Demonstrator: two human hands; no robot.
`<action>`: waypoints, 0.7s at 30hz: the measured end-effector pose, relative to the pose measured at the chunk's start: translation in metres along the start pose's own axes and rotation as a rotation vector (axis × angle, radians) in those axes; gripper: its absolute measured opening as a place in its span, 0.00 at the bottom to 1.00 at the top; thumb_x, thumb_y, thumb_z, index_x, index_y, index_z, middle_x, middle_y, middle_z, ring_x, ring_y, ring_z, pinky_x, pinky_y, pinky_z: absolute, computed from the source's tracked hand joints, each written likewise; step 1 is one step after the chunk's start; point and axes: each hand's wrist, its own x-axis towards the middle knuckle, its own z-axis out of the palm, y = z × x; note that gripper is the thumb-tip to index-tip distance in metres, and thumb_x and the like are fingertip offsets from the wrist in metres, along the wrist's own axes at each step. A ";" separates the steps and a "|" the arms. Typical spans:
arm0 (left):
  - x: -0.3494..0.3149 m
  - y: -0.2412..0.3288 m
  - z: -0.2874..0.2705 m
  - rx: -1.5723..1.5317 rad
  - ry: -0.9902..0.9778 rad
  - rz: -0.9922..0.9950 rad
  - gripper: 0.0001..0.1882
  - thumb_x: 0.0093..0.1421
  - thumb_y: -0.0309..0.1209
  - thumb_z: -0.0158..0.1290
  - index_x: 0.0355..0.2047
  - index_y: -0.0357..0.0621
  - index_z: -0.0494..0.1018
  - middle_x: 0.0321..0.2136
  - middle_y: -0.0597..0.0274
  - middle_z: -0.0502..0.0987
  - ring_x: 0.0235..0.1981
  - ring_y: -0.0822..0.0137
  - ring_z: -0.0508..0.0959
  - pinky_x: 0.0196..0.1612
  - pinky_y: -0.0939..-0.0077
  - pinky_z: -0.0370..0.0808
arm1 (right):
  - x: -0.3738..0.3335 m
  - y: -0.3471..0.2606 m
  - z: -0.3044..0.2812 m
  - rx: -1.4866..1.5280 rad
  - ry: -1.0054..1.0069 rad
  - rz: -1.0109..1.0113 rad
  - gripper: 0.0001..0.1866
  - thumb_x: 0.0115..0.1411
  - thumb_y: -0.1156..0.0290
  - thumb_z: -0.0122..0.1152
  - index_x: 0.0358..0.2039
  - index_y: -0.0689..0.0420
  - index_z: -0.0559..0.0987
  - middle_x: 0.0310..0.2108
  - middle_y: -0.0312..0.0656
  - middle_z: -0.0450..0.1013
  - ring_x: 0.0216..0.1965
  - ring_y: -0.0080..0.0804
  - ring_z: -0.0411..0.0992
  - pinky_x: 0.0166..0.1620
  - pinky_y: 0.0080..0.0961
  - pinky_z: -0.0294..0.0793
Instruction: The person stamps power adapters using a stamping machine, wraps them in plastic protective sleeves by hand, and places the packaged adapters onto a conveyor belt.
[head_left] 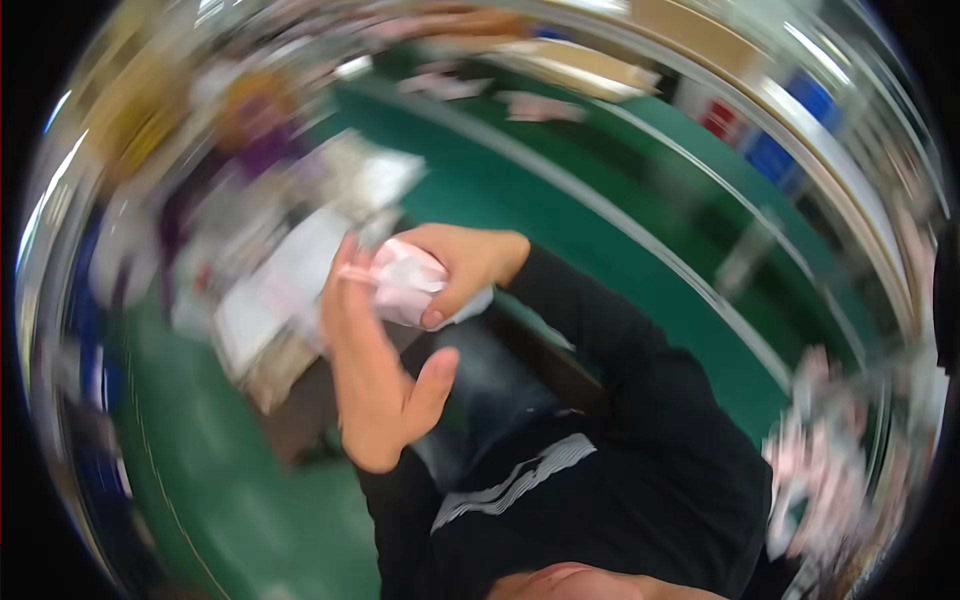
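Observation:
My right hand (468, 268) is closed around a small pink-and-white bundle (405, 285), soft-looking and folded or rolled. Whether it is cloth or paper is blurred. Beside its left side, my left hand (372, 365) is held with the fingers stretched out and the thumb spread apart. A thin pink strip (355, 272) reaches from the bundle to the left fingers; I cannot tell if they touch it. Below the hands, white sheets or packets (275, 285) lie in a pile on a brown surface to the left.
A heap of pink and white pieces (815, 465) stands at the right. Pale pink scraps (545, 107) lie on the green surface at the back. Blue bins (770, 158) and a red one (719, 118) are at the far right. Much is smeared by motion.

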 end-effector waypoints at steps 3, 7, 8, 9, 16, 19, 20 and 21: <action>0.015 0.020 0.063 0.070 -0.214 0.250 0.34 0.55 0.44 0.64 0.57 0.37 0.72 0.58 0.42 0.73 0.54 0.40 0.74 0.58 0.49 0.67 | -0.174 -0.074 -0.071 -0.650 0.370 0.149 0.33 0.43 0.68 0.75 0.53 0.59 0.79 0.47 0.40 0.79 0.48 0.27 0.75 0.52 0.28 0.75; -0.016 -0.014 0.119 -0.265 -0.479 0.118 0.21 0.55 0.32 0.64 0.48 0.35 0.75 0.51 0.43 0.77 0.49 0.43 0.77 0.52 0.57 0.73 | -0.468 -0.094 -0.072 -1.041 1.524 0.745 0.28 0.45 0.57 0.72 0.47 0.55 0.83 0.42 0.49 0.82 0.43 0.42 0.80 0.48 0.35 0.79; -0.028 -0.031 0.123 -0.235 -0.488 0.096 0.18 0.56 0.29 0.62 0.46 0.34 0.75 0.49 0.44 0.78 0.48 0.43 0.78 0.51 0.58 0.74 | -0.524 -0.090 -0.053 -1.110 1.797 0.798 0.27 0.46 0.51 0.71 0.46 0.51 0.84 0.43 0.49 0.82 0.43 0.48 0.80 0.49 0.39 0.79; -0.033 -0.041 0.128 -0.241 -0.497 0.076 0.15 0.57 0.25 0.61 0.44 0.34 0.76 0.48 0.44 0.78 0.47 0.43 0.78 0.51 0.59 0.74 | -0.635 -0.094 -0.027 -1.339 1.862 1.233 0.24 0.52 0.49 0.65 0.46 0.48 0.84 0.45 0.50 0.81 0.44 0.53 0.79 0.50 0.42 0.78; -0.031 -0.210 0.052 0.483 -0.180 -0.044 0.09 0.60 0.27 0.60 0.26 0.40 0.72 0.25 0.56 0.74 0.25 0.54 0.72 0.33 0.60 0.70 | -0.707 -0.108 -0.024 -1.337 1.700 1.691 0.30 0.55 0.52 0.68 0.53 0.60 0.79 0.42 0.60 0.79 0.47 0.57 0.78 0.52 0.45 0.76; -0.001 -0.299 0.026 0.677 0.021 -0.743 0.26 0.66 0.50 0.56 0.24 0.38 0.65 0.23 0.49 0.73 0.25 0.50 0.72 0.32 0.55 0.69 | -0.599 -0.084 -0.176 -1.530 1.626 1.406 0.34 0.56 0.50 0.69 0.58 0.58 0.76 0.48 0.59 0.78 0.51 0.53 0.77 0.54 0.43 0.76; -0.011 -0.331 0.004 0.682 0.084 -0.757 0.28 0.65 0.53 0.55 0.26 0.38 0.65 0.23 0.48 0.74 0.25 0.50 0.72 0.33 0.55 0.69 | -0.505 -0.065 -0.226 -1.282 1.566 1.247 0.31 0.58 0.53 0.68 0.56 0.58 0.76 0.50 0.57 0.78 0.53 0.52 0.76 0.56 0.41 0.75; -0.023 -0.357 0.001 0.687 0.119 -0.805 0.26 0.64 0.51 0.58 0.27 0.39 0.66 0.26 0.47 0.75 0.27 0.50 0.73 0.35 0.55 0.70 | -0.444 -0.046 -0.267 -1.158 1.392 1.119 0.30 0.58 0.55 0.67 0.57 0.58 0.75 0.52 0.56 0.76 0.55 0.52 0.74 0.57 0.40 0.74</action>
